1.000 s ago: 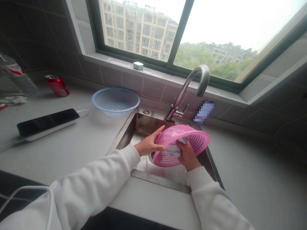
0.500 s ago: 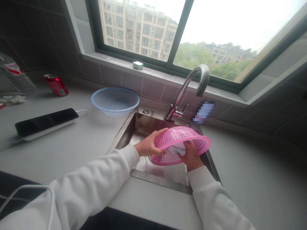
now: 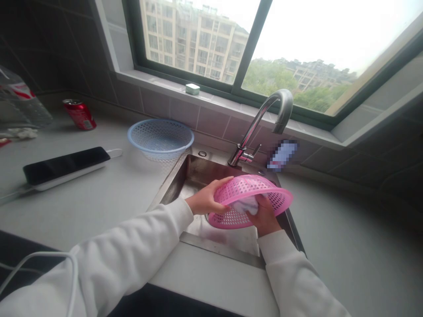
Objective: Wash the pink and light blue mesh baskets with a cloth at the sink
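Pink basket (image 3: 254,193) upturned over steel sink (image 3: 188,176), left hand (image 3: 206,200) gripping its rim, right hand (image 3: 264,215) pressing white cloth (image 3: 246,205) inside. Grey counter (image 3: 99,193) holds blue basket (image 3: 161,137), power strip (image 3: 66,166), red can (image 3: 79,114). Tap (image 3: 264,121) below wide window (image 3: 251,39), tiled wall.

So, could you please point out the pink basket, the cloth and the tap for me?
pink basket (image 3: 264,193): head view, on its mesh wall.
cloth (image 3: 246,205): head view, on the white fold against the basket.
tap (image 3: 256,124): head view, on the sloping chrome spout.
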Available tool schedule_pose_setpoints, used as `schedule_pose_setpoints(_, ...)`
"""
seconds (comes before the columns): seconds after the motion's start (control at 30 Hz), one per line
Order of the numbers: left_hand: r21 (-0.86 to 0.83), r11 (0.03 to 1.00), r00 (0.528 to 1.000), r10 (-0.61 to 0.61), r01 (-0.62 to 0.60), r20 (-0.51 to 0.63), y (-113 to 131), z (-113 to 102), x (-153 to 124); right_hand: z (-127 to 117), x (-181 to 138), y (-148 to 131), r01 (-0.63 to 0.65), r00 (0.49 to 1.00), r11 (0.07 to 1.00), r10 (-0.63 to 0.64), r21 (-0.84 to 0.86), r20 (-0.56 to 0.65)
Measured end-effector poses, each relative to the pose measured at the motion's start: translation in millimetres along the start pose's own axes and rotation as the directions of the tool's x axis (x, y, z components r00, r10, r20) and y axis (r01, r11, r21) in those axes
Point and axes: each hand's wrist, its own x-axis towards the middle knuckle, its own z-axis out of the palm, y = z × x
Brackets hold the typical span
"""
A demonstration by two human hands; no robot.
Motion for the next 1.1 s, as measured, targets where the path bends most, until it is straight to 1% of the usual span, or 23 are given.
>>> schedule_pose_setpoints(0.07, -0.044, 0.999, 1.0, -0.001, 0.001, 0.004, -2.4, 1.9, 0.7, -2.9, 0.8, -1.0, -0.003, 1.0, 1.0, 0.004, 0.027, -0.021)
schedule_pose_setpoints(0.13, -0.067, 0.998, 1.0, -0.006, 0.007, 0.012, -3.4, 4.2, 0.4, 1.8, -1.7, 1.7, -0.016, 1.0, 1.0, 0.016, 0.023, 0.013)
schedule_pose_setpoints(0.2, -0.084, 0.996, 1.0, -0.006, 0.006, 0.004, -2.4, 5.4, -0.7, 11.2, -6.1, 5.6, -0.041, 0.994, 0.997, 0.047, -0.061, 0.099)
schedule_pose_setpoints(0.27, -0.074, 0.997, 1.0, -0.006, 0.005, -0.007, -0.1, 4.6, -1.7, 18.7, -9.1, 7.6, -0.035, 0.981, 0.976, 0.074, -0.213, 0.177)
schedule_pose_setpoints(0.3, -0.052, 0.999, 1.0, -0.008, 0.007, -0.012, 1.1, 3.7, -2.0, 20.0, -9.3, 7.4, -0.022, 0.979, 0.965, 0.074, -0.263, 0.191)
schedule_pose_setpoints(0.33, -0.023, 1.0, 1.0, -0.012, 0.011, -0.014, 1.9, 2.6, -1.9, 19.5, -8.4, 6.4, -0.01, 0.981, 0.963, 0.062, -0.269, 0.186)
schedule_pose_setpoints(0.37, 0.001, 1.0, 1.0, -0.018, 0.018, -0.014, 2.2, 1.5, -1.5, 17.2, -6.4, 4.8, -0.006, 0.986, 0.974, 0.043, -0.225, 0.16)
schedule_pose_setpoints(0.43, -0.001, 1.0, 0.999, -0.026, 0.026, -0.019, 1.0, 0.2, -0.2, 9.3, -0.7, 1.3, -0.012, 0.997, 0.999, 0.015, -0.045, 0.074)
schedule_pose_setpoints(0.5, -0.058, 0.998, 0.999, -0.029, 0.028, -0.024, -1.9, 0.8, 1.2, 2.1, 4.3, -0.5, -0.017, 1.0, 0.993, 0.018, 0.12, -0.009)
schedule_pose_setpoints(0.53, -0.087, 0.996, 0.999, -0.029, 0.027, -0.026, -3.3, 1.7, 1.7, 0.4, 5.5, 0.0, -0.026, 0.999, 0.987, 0.03, 0.161, -0.027)
schedule_pose_setpoints(0.57, -0.106, 0.994, 0.999, -0.028, 0.025, -0.024, -4.5, 2.8, 1.9, 0.2, 5.6, 1.6, -0.035, 0.999, 0.985, 0.04, 0.17, -0.024)
schedule_pose_setpoints(0.6, -0.114, 0.993, 0.999, -0.025, 0.023, -0.021, -5.1, 3.9, 1.9, 1.6, 4.7, 4.1, -0.047, 0.999, 0.988, 0.047, 0.148, 0.003)
schedule_pose_setpoints(0.63, -0.119, 0.993, 1.0, -0.021, 0.018, -0.022, -5.3, 4.8, 1.5, 4.2, 3.1, 7.4, -0.055, 0.997, 0.994, 0.05, 0.095, 0.05)
schedule_pose_setpoints(0.7, -0.122, 0.992, 0.999, -0.012, 0.008, -0.032, -4.2, 5.3, 0.5, 10.6, -0.7, 13.9, -0.046, 0.986, 0.997, 0.057, -0.068, 0.158)
schedule_pose_setpoints(0.77, -0.105, 0.994, 0.999, -0.012, 0.007, -0.043, -2.5, 4.1, -0.4, 14.7, -2.9, 17.1, -0.005, 0.979, 0.984, 0.041, -0.178, 0.201)
schedule_pose_setpoints(0.8, -0.088, 0.996, 0.999, -0.016, 0.012, -0.043, -1.8, 3.1, -0.6, 14.9, -2.9, 16.6, 0.007, 0.982, 0.984, 0.028, -0.179, 0.189)
schedule_pose_setpoints(0.83, -0.072, 0.997, 0.999, -0.022, 0.019, -0.04, -1.5, 2.3, -0.5, 14.0, -2.3, 14.9, 0.009, 0.987, 0.99, 0.015, -0.143, 0.16)
schedule_pose_setpoints(0.93, -0.08, 0.996, 0.999, -0.027, 0.025, -0.021, -2.1, 1.6, 0.3, 7.6, 0.6, 5.4, -0.009, 0.999, 0.997, 0.006, 0.072, 0.046)
schedule_pose_setpoints(1.0, -0.112, 0.993, 1.0, -0.026, 0.025, -0.012, -3.0, 2.8, 0.6, 5.5, 0.7, 1.0, -0.018, 1.0, 0.988, 0.018, 0.154, 0.002)
schedule_pose_setpoints(1.03, -0.12, 0.992, 1.0, -0.027, 0.026, -0.008, -3.3, 3.7, 0.5, 6.2, -0.2, 0.5, -0.024, 1.0, 0.987, 0.025, 0.157, 0.001)
schedule_pose_setpoints(1.1, -0.122, 0.992, 1.0, -0.026, 0.025, -0.007, -3.3, 4.9, 0.0, 10.5, -3.4, 3.0, -0.039, 0.998, 0.996, 0.035, 0.085, 0.048)
